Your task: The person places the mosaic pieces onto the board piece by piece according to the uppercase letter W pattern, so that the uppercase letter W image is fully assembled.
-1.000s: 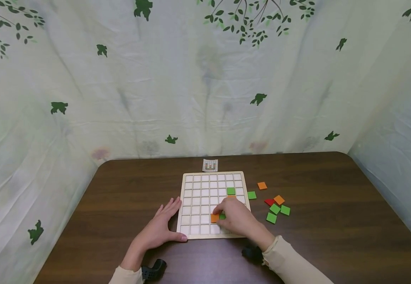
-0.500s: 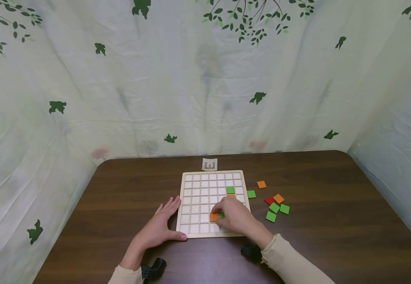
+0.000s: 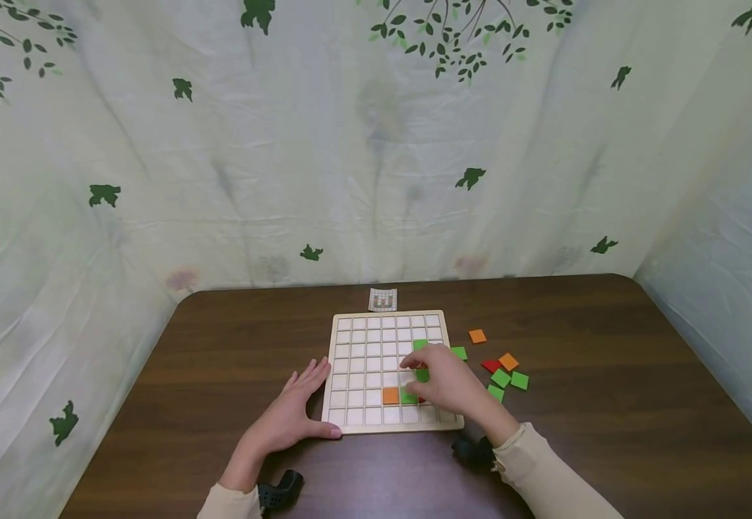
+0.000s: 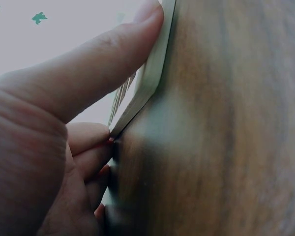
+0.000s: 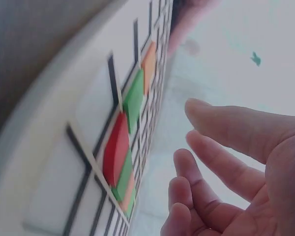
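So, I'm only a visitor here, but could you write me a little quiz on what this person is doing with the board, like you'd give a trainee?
1. Multiple choice: in the head view, which edge of the board does the left hand touch?
A) far
B) left
C) right

2. True or false: the right hand, over the board, is holding nothing.

3. Count: how many orange tiles lie loose on the table beside the board?

Key:
1. B
2. True; the right wrist view shows nothing in its grasp.
3. Two
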Demonstrator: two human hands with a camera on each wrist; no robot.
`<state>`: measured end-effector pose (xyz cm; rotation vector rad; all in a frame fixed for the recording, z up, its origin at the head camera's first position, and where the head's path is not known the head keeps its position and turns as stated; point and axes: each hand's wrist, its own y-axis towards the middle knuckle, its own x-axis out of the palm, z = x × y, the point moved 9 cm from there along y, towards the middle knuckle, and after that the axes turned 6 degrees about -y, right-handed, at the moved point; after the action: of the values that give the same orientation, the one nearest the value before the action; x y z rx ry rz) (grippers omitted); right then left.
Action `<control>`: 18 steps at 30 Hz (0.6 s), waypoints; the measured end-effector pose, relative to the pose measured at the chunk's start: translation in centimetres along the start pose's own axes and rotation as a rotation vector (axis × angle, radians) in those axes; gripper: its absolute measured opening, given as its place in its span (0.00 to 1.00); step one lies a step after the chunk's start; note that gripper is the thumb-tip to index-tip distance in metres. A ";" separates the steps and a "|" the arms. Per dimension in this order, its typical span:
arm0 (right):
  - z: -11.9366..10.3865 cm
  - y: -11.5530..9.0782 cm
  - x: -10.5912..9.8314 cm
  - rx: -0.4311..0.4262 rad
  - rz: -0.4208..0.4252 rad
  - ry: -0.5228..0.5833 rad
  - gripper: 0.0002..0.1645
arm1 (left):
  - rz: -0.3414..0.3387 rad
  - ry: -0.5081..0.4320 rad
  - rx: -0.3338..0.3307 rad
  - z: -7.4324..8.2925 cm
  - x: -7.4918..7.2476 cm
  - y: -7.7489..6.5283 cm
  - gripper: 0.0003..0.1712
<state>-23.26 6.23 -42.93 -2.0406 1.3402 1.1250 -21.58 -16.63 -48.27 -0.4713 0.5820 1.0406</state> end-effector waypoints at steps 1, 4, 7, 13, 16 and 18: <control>0.2 0.0 -0.3 0.015 0.006 0.004 0.16 | 0.000 -0.001 -0.001 0.0 0.0 0.0 0.70; 1.0 -0.1 -1.0 0.056 0.026 0.014 0.16 | 0.002 0.000 -0.005 0.0 0.0 0.0 0.70; 1.8 -0.2 -1.8 0.083 0.051 0.011 0.16 | 0.003 0.003 -0.009 -0.1 0.0 0.0 0.70; 3.7 -0.3 -2.9 0.120 0.091 0.065 0.18 | 0.005 0.010 -0.010 -0.3 0.1 0.1 0.70; 4.7 -0.4 -3.4 0.143 0.110 0.075 0.18 | 0.005 0.010 -0.008 -0.3 0.1 0.1 0.70; 5.3 -0.3 -3.8 0.143 0.125 0.059 0.18 | 0.005 0.008 -0.008 -0.3 0.1 0.1 0.70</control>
<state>-25.73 12.27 -42.83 -1.9232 1.5494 0.9963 -21.73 -16.70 -48.53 -0.4815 0.5868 1.0465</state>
